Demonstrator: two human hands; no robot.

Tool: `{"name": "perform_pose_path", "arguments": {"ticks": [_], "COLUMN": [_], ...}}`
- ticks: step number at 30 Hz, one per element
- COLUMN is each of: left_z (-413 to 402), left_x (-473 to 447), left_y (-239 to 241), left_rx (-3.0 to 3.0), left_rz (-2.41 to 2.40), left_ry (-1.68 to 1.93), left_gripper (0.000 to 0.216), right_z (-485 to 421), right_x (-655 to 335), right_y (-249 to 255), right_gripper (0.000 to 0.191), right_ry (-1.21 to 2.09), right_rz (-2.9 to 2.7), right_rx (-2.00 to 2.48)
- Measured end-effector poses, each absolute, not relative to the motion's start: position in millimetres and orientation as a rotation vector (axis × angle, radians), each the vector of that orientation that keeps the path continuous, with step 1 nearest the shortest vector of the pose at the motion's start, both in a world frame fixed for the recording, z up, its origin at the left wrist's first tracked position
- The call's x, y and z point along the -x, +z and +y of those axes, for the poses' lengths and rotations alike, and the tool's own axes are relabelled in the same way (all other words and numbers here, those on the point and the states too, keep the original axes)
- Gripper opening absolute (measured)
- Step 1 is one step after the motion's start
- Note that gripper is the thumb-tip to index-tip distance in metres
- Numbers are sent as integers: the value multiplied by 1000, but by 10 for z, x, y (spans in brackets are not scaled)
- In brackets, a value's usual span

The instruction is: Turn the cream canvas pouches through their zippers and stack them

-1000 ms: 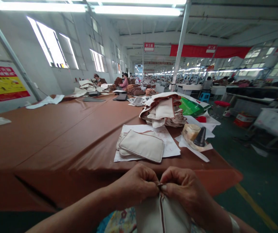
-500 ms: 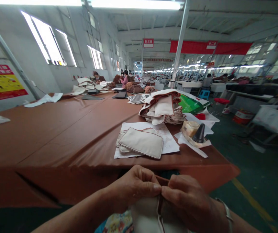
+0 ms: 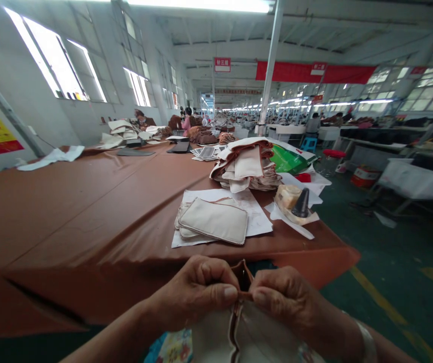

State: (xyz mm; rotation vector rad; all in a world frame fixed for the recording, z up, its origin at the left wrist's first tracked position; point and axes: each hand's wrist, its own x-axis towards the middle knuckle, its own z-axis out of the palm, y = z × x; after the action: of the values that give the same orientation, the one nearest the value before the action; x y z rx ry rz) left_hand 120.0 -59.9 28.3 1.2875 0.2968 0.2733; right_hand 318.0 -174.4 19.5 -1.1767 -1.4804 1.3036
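Low in the head view, my left hand (image 3: 210, 285) pinches the brown edge of a cream leather-like piece (image 3: 216, 333) between thumb and fingers. My right hand (image 3: 286, 292) pinches the same edge just to the right, a small gap away from the left. Between the hands a brown inner side shows where the edge stands up. A brown-edged seam runs down the middle of the piece, which hangs in front of my lap. Its lower part is out of view. On the table ahead, a small stack of cream panels (image 3: 214, 219) lies on a white sheet (image 3: 257, 222).
A brown-covered table (image 3: 87, 217) stretches ahead and left. Behind the panels is a tall pile of cream pieces (image 3: 248, 164). At the right edge stand a tub (image 3: 287, 196) and a black cone (image 3: 301, 203). Other people sit farther back.
My hands have drawn slightly apart, and more of the piece's brown edge and inside shows between them. Both still pinch it. The view has turned a little to the right.
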Motion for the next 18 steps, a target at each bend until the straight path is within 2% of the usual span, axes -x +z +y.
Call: {"name": "perform_pose_path", "arguments": {"ticks": [5, 8, 12, 15, 18], "left_z": [-662, -651, -602, -539, -478], "left_x": [-1233, -1272, -1279, -1206, -1107], "left_y": [306, 364, 504, 586, 605], "left_rx": [-1237, -1485, -1851, -1806, -1665], "left_rz": [242, 269, 431, 466, 423], "left_ry": [311, 360, 410, 301, 93], "left_gripper": [28, 29, 35, 39, 58], "right_z": [-1756, -1700, -1583, -1512, -1473], "right_x": [-3185, -3198, -3214, -3269, -3355], "right_y": [158, 244, 375, 350, 257], "right_gripper": [35, 32, 39, 44, 42], "right_ry": [938, 1001, 1037, 1102, 1179], "right_rz": [-1733, -1767, -1775, -1704, -1654], "right_rx": [1241, 1220, 1197, 1191, 1134]}}
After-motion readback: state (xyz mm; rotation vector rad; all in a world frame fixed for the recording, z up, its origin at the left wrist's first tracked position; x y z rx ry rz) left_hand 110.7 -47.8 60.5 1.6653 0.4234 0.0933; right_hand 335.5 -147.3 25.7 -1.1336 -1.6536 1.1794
